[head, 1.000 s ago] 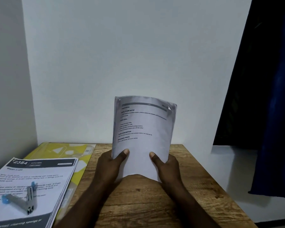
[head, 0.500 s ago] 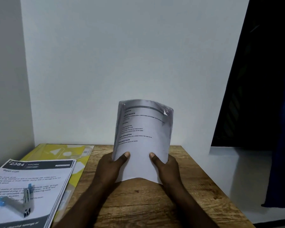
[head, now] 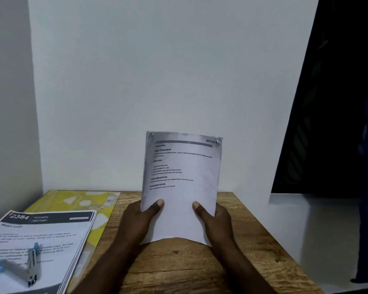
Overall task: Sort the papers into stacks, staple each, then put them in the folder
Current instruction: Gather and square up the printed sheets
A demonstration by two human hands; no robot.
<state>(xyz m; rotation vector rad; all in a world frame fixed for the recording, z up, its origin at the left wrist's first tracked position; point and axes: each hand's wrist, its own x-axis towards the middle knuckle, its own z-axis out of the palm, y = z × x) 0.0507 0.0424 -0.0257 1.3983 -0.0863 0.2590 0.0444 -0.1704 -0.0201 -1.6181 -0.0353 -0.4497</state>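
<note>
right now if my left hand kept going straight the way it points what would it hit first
Probably the white wall behind the table. The left hand, holding the papers, points forward over the table's far edge; nothing else shows in that line, though depth is unclear.

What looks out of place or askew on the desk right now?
The left stack is fanned, its right edges stepped rather than flush, and lies partly over the yellow folder. The stapler rests on it, hinged open in a V. The held papers bow between the left hand and right hand.
</note>
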